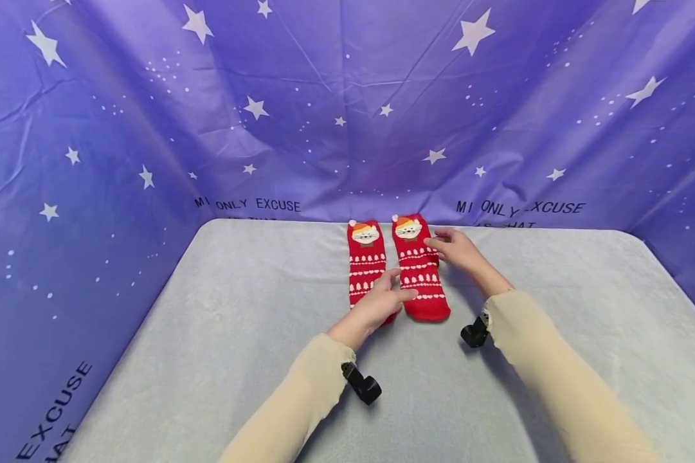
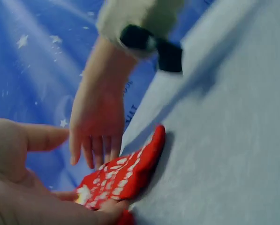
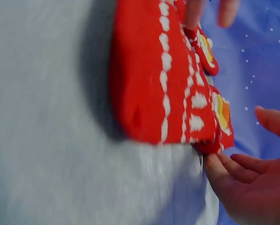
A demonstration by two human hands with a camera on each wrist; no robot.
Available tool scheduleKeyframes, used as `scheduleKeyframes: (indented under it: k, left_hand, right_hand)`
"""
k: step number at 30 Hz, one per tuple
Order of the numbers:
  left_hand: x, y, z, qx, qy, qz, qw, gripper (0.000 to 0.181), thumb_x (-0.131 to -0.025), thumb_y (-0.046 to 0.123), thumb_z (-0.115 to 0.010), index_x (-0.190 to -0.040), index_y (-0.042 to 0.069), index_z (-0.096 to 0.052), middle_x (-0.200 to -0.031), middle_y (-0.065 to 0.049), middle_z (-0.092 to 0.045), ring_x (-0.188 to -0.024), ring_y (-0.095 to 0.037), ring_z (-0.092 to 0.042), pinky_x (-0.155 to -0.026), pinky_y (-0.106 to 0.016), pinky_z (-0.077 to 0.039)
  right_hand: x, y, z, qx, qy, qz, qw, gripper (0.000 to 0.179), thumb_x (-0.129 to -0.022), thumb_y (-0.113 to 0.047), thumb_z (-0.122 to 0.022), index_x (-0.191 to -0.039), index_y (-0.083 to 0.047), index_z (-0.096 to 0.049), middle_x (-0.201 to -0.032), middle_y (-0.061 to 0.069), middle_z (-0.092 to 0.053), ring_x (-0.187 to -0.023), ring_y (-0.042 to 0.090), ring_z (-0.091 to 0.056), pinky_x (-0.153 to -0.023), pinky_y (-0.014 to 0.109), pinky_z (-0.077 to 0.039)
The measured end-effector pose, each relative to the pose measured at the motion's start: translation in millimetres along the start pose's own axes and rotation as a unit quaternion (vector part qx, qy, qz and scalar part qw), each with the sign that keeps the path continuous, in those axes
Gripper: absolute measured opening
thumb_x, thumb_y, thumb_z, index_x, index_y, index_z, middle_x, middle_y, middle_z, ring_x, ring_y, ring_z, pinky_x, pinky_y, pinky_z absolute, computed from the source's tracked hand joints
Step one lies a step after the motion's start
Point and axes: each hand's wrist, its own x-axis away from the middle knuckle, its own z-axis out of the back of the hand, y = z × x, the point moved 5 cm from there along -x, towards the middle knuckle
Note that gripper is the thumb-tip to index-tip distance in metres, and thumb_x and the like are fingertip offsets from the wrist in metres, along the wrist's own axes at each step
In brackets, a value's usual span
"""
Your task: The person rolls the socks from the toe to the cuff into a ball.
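Observation:
Two red socks with white patterns and a white animal face in an orange hat lie side by side at the far edge. My left hand is over the lower part of the left sock, its fingertips near the left side of the right sock. The left hand's fingers are extended, with the thumb apart, in the left wrist view. Along the right sock's upper right edge, my right hand touches the fabric with nearly straight fingers. The right wrist view shows its fingertips against the sock's side, thumb raised.
Beneath the socks is a pale grey cloth-covered table. A purple curtain with white stars and lettering hangs behind and beside it. Black wrist straps hang from both cream sleeves.

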Motion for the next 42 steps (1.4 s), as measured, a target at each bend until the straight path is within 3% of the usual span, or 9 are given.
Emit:
scheduleKeyframes:
  k: [3, 6, 10, 15, 19, 22, 27, 37, 42]
  left_hand:
    - [-2.1, -4.1, -4.2, 0.095, -0.024, 0.018, 0.9950, 0.066, -0.095, 0.006, -0.057, -0.153, 0.002, -0.028, -0.158, -0.022, -0.030, -0.145, -0.032, -0.036, -0.120, -0.049, -0.033]
    - [-2.0, -6.6, -5.9, 0.134, -0.044, 0.032, 0.9895, 0.061, -0.096, 0.003, -0.054, -0.152, -0.001, -0.030, -0.156, -0.021, -0.034, -0.144, -0.032, -0.039, -0.122, -0.047, -0.030]
    - [1.5, -7.1, -3.0, 0.121, -0.049, 0.028, 0.9910, 0.054, -0.098, 0.008, -0.054, -0.148, -0.003, -0.037, -0.150, -0.017, -0.041, -0.139, -0.028, -0.045, -0.120, -0.045, -0.035]
    - [9.7, -5.2, 12.4, 0.079, -0.024, -0.025, 0.9963, 0.044, -0.098, 0.009, -0.056, -0.140, -0.002, -0.049, -0.128, -0.015, -0.055, -0.111, -0.018, -0.058, -0.106, -0.043, -0.050]
    - [16.2, -6.5, 33.6, 0.076, 0.014, -0.056, 0.9955, 0.036, -0.098, 0.007, -0.058, -0.133, -0.002, -0.055, -0.115, -0.010, -0.061, -0.096, -0.011, -0.059, -0.094, -0.037, -0.057]
    - [20.0, -9.8, 50.8, 0.075, 0.042, -0.060, 0.9944, 0.033, -0.097, 0.008, -0.060, -0.129, -0.002, -0.058, -0.106, -0.005, -0.064, -0.088, -0.008, -0.061, -0.083, -0.029, -0.060]
    - [24.8, -14.1, 75.1, 0.066, 0.083, -0.054, 0.9929, 0.030, -0.094, 0.005, -0.063, -0.123, 0.000, -0.061, -0.094, 0.001, -0.061, -0.080, -0.005, -0.059, -0.065, -0.020, -0.055]
    - [19.7, -24.3, 92.1, 0.043, 0.062, -0.017, 0.9970, 0.033, -0.092, -0.007, -0.061, -0.124, -0.006, -0.058, -0.099, -0.007, -0.061, -0.078, -0.011, -0.062, -0.068, -0.025, -0.060]
    - [20.1, -27.9, 95.6, -0.005, 0.052, -0.009, 0.9986, 0.036, -0.091, -0.006, -0.061, -0.127, -0.009, -0.057, -0.112, -0.019, -0.063, -0.086, -0.016, -0.063, -0.080, -0.033, -0.062]
  right_hand:
    - [-4.6, 4, -3, -0.074, 0.009, -0.050, 0.9959, 0.066, -0.104, -0.028, -0.049, -0.151, 0.011, -0.024, -0.149, 0.032, -0.041, -0.121, 0.031, -0.058, -0.105, 0.038, -0.050]
    - [-8.4, 8, -4, -0.111, 0.027, -0.084, 0.9899, 0.064, -0.103, -0.029, -0.050, -0.151, 0.009, -0.029, -0.141, 0.024, -0.051, -0.096, 0.009, -0.061, -0.087, 0.022, -0.054]
    - [-12.1, 9, -7, -0.154, 0.028, -0.095, 0.9831, 0.060, -0.102, -0.023, -0.053, -0.148, 0.009, -0.035, -0.102, 0.003, -0.066, -0.070, -0.003, -0.058, -0.067, 0.014, -0.052]
    - [-12.9, 1, -15, -0.246, -0.001, -0.085, 0.9654, 0.058, -0.101, -0.010, -0.051, -0.152, 0.006, -0.030, -0.070, -0.017, -0.062, -0.066, -0.003, -0.060, -0.064, 0.014, -0.053]
    - [-10.9, -14, -25, -0.300, -0.020, -0.075, 0.9507, 0.060, -0.101, -0.006, -0.049, -0.156, 0.000, -0.024, -0.077, -0.016, -0.066, -0.069, -0.002, -0.063, -0.066, 0.014, -0.054]
    - [-10.9, -25, -35, -0.317, -0.024, -0.070, 0.9455, 0.061, -0.102, -0.005, -0.048, -0.157, -0.003, -0.023, -0.109, 0.002, -0.072, -0.070, 0.000, -0.066, -0.068, 0.016, -0.056]
    - [-15.3, -39, -51, -0.302, -0.028, -0.064, 0.9509, 0.060, -0.102, -0.006, -0.047, -0.158, -0.008, -0.023, -0.159, 0.015, -0.035, -0.074, -0.001, -0.066, -0.071, 0.017, -0.057]
    - [-37.7, -43, -79, -0.233, -0.027, -0.047, 0.9710, 0.055, -0.100, -0.003, -0.048, -0.154, -0.004, -0.033, -0.155, 0.017, -0.042, -0.116, 0.020, -0.058, -0.077, 0.016, -0.053]
    - [-37.8, -38, -87, -0.202, -0.037, -0.052, 0.9772, 0.053, -0.101, -0.007, -0.050, -0.151, 0.000, -0.036, -0.147, 0.025, -0.049, -0.094, 0.010, -0.064, -0.077, 0.018, -0.055]
